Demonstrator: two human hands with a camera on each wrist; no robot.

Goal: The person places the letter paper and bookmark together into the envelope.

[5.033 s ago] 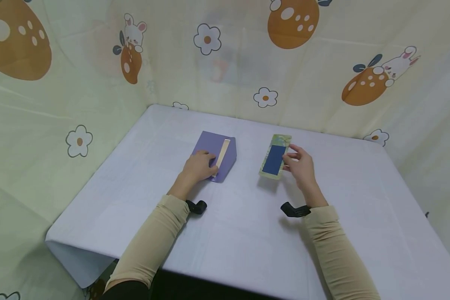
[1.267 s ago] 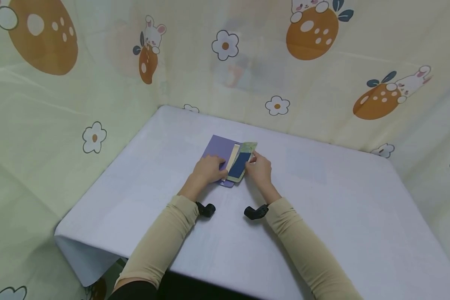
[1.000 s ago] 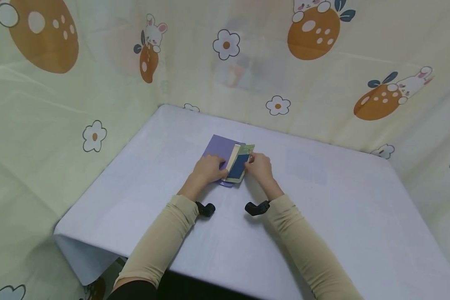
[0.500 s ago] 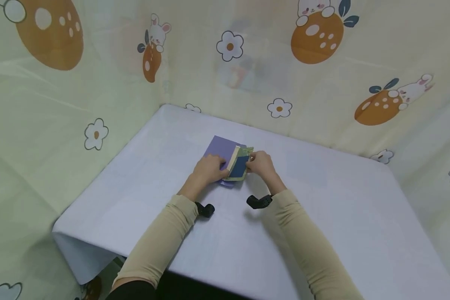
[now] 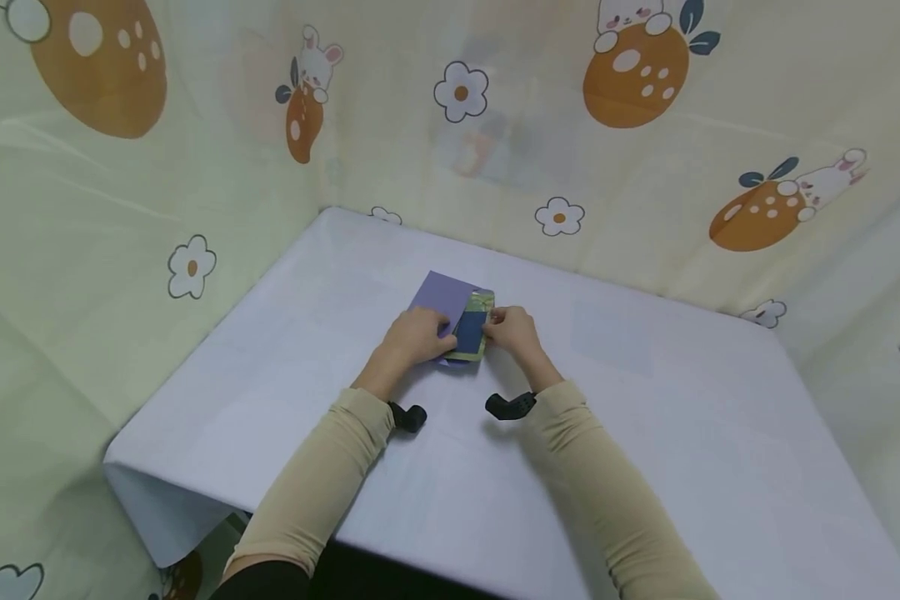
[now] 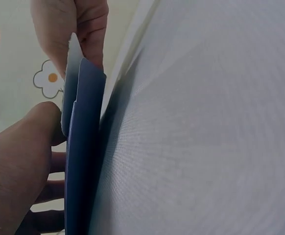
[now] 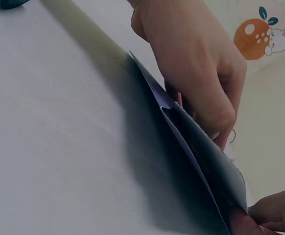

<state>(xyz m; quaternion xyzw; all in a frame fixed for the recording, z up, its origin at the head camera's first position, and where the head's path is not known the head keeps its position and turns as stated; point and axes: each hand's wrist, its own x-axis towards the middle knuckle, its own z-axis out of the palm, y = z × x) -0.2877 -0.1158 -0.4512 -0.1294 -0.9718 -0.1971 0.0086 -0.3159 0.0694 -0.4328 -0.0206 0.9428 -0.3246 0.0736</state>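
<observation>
A purple envelope (image 5: 445, 289) lies near the middle of the table, its opening toward the right. My left hand (image 5: 412, 335) grips it from above, thumb and forefinger near the edge of the opening. A green patterned card (image 5: 480, 302) with a dark blue rectangle sits at that opening, its left side out of sight under the purple panel. With thumb and fingers, my right hand (image 5: 513, 331) pinches the card's right edge. In the left wrist view, the envelope (image 6: 81, 161) appears edge-on with the card (image 6: 72, 81) at its mouth.
The table (image 5: 645, 417) wears a white cloth that hangs down at the front left corner. Pale curtains (image 5: 390, 150) with printed rabbits, orange shapes and flowers enclose the back and sides. A black wrist camera (image 5: 510, 406) sits below my right hand.
My right hand has brought the card leftward from beside the envelope to its opening, then farther left. The cream strip at the envelope's edge is now out of sight. My left hand stays on the envelope.
</observation>
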